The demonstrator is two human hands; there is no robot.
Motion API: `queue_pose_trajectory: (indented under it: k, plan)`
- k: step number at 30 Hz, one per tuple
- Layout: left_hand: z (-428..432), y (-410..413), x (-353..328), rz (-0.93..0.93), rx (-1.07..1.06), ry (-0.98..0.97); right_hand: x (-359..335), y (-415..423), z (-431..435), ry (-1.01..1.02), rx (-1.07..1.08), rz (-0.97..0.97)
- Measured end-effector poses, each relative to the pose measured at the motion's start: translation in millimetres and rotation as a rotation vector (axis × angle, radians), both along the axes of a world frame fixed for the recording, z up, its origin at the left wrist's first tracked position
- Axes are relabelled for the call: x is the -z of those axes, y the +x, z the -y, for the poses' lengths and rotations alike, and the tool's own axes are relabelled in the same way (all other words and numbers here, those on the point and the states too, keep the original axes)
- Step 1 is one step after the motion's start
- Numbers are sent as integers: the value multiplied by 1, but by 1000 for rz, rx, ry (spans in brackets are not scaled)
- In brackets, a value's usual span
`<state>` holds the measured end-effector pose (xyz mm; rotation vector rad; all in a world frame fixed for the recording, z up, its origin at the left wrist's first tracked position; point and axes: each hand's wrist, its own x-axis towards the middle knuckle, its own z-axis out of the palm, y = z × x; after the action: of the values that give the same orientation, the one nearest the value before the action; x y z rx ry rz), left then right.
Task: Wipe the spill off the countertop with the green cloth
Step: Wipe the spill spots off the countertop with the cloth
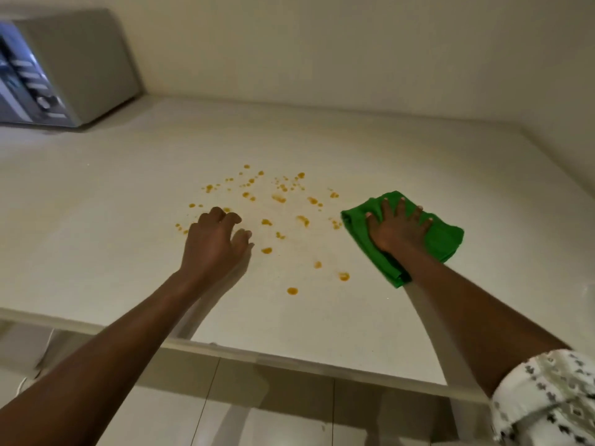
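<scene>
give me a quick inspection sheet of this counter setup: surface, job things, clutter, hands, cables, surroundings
surface: pale countertop, dotted with orange spill drops across the middle, unwiped.
job's things: green cloth lies flat at the spill's right edge.
clutter: nothing seen.
grippers: right hand pressed flat on the cloth, fingers spread; left hand bare, fingers curled, at the spill's left edge.
cables: possibly a white cord at lower left, below the counter edge; too blurred to be sure.
surroundings: microwave at far left corner against plain wall; tiled floor below.

A grey microwave stands far left against the wall.
</scene>
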<state>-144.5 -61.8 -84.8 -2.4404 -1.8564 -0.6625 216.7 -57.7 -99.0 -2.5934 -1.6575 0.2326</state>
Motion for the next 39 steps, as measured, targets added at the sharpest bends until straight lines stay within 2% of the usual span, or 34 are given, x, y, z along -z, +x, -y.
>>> queue_pose_trajectory:
  k: [4,10,14,16,20,22,24,26,28,31,35,37,39]
  plan:
    - [12,-37,12,-12,-45,35,-5,-38,-11,-9,-7,-23]
    - [21,-56,24,7,-54,71,0,-155,48,34,-373,-49]
    - [22,-56,26,-6,-24,78,9,-141,78,118,-485,-53]
    - [22,-56,26,6,-21,85,11,-102,71,166,-428,-20]
    - [25,-54,25,30,-33,95,8,-26,40,107,-116,25]
    - [25,-54,26,19,-36,90,6,-30,33,67,-1,5]
    - [24,-54,28,1,-28,92,4,-70,38,82,35,17]
    - [24,-54,30,-6,-20,106,4,-129,55,133,-85,19]
    - [23,-54,30,-8,-24,113,6,-191,78,158,-297,-36]
    - [23,-54,29,-15,-30,106,9,-236,106,116,-547,-103]
    - [24,-54,29,4,-23,106,10,-183,123,120,-628,-83]
    - [24,-54,29,10,-22,100,10,-132,116,121,-512,-20]
    - [24,-55,28,9,-23,100,8,-84,97,100,-297,36]
